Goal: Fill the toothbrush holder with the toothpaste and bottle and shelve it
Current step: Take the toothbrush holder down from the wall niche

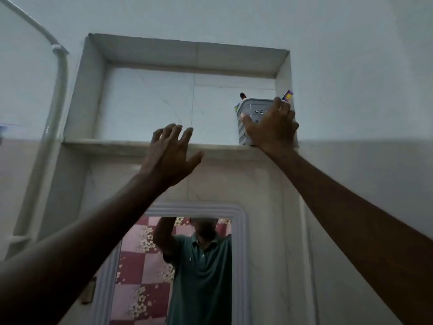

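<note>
A recessed marble niche (pixel 150 102) sits in a pale wall (pixel 351 55). A white pipe (pixel 61 73) runs at left. Below hangs a white-framed mirror (pixel 241 231).

Looks like a home bathroom: marble-tiled wall niche (pixel 150 104) mid-frame, framed mirror (pixel 187 266) at the bottom, white pipe (pixel 61 73) running down the upper left.

Right hand (pixel 271 127) apparently clasps the holder (pixel 254 113) on the shelf (pixel 117 145); left hand (pixel 169 153) spread.

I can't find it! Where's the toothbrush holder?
The toothbrush holder stands in the wall niche's far right corner, gripped by the right hand.
</note>
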Available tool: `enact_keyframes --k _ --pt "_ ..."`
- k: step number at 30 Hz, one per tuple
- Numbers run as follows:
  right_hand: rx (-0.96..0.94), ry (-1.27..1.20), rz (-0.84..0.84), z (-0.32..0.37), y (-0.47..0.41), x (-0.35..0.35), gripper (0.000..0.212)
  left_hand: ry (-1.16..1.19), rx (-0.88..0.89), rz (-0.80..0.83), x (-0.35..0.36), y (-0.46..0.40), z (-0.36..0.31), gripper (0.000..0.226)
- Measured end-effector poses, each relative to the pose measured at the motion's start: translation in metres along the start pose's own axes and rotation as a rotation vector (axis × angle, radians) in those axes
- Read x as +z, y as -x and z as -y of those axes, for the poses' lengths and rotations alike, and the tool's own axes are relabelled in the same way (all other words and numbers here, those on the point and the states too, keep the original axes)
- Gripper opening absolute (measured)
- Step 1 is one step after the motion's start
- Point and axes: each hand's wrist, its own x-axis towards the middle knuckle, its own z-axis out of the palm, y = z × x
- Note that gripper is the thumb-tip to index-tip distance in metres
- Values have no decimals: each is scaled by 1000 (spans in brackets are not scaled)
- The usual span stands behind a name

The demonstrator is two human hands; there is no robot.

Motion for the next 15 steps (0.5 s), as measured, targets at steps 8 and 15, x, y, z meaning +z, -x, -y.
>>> enact_keyframes --k 8,15 --pt "306 -112 25 -5 -19 37 129 6 56 -14 36 6 10 75" --pt "415 -205 21 11 -32 31 116 41 73 -2 37 7 15 76"
